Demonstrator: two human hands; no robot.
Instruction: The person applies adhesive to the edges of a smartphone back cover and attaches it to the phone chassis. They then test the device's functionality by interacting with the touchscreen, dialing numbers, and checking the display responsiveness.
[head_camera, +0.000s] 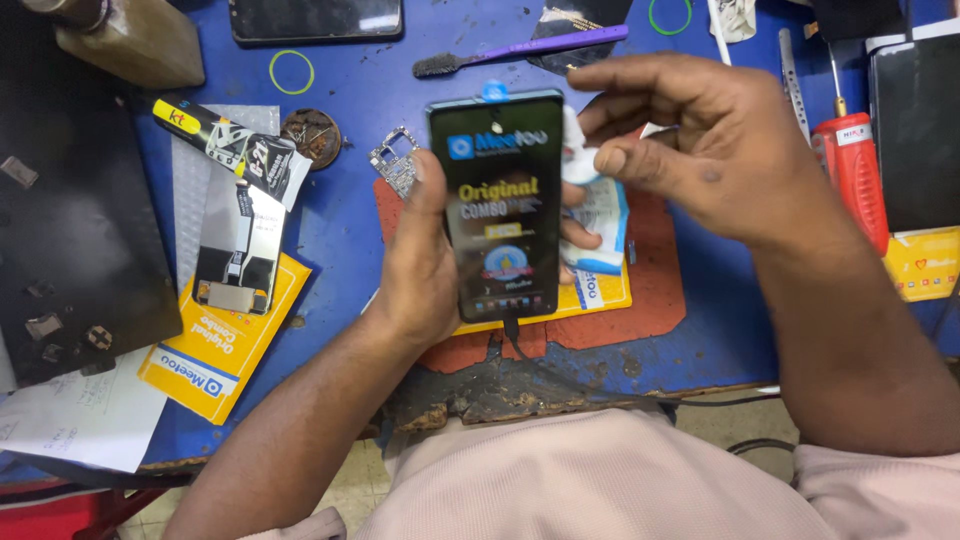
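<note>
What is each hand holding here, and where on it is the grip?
Left hand grips the phone display by its long edges. Right hand pinches a small white-and-blue piece at its top.

— Where does the view sit?
— There is one camera, on the person's head, tilted steeply down over the blue worktop (340, 90).
— How near?
— It is close: the forearms enter from the bottom edge, the left hand (420, 270) and right hand (700, 150) fill the middle, and the worktop's far side is cut off at the top.

Bare blue mat (360, 80) lies open above the phone, hemmed by toothbrush (520, 50) and metal frame (395, 160).
</note>
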